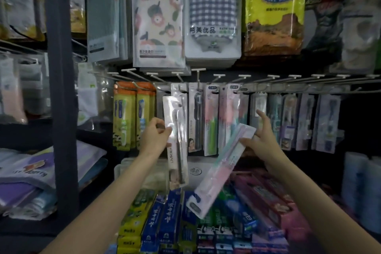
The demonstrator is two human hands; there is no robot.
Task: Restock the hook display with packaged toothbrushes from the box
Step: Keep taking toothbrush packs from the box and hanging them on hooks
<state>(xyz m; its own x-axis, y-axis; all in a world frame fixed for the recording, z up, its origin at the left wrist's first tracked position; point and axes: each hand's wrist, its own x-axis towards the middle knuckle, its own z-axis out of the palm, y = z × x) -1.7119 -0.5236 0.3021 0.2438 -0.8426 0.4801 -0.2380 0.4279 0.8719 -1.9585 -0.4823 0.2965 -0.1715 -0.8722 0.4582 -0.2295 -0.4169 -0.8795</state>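
**Two packs in hand at the hook rail**

Forearms come up from the bottom edge, nearest the lens, w/ stacked toothpaste cartons [169, 218] on the shelf between and below them.

Largest first: hanging towel and cloth packs [212, 12] fill the top row. Under them runs the hook rail [226, 77], white-tipped prongs sticking out toward the viewer. Below the rail hang the toothbrush packs [210, 121], several per hook from the yellow-orange ones at the left end to the grey-blue ones toward the right end.

Left hand [153, 138] pinches a clear pack w/ a dark-handled brush [176, 142], thumb and fingers clamped on its left edge, pack held upright w/ its top just under the rail's left-centre hooks. Right hand [261, 136] holds a pink-and-green pack [222, 168] tilted, hang-tab end pointing down toward the cartons; thumb and lower fingers curl on its upper end while the index finger sticks up toward the hung packs.

To do this step well, imo: hang one pack at a time. Line the tab hole of the left pack w/ a prong tip, slide it straight back, keep like w/ like. The right pack prob. needs flipping tab-up first.

Containers: no stock box in view, so can't tell what's left in it. A clear plastic bin [125, 169] sits behind the cartons; contents unclear.
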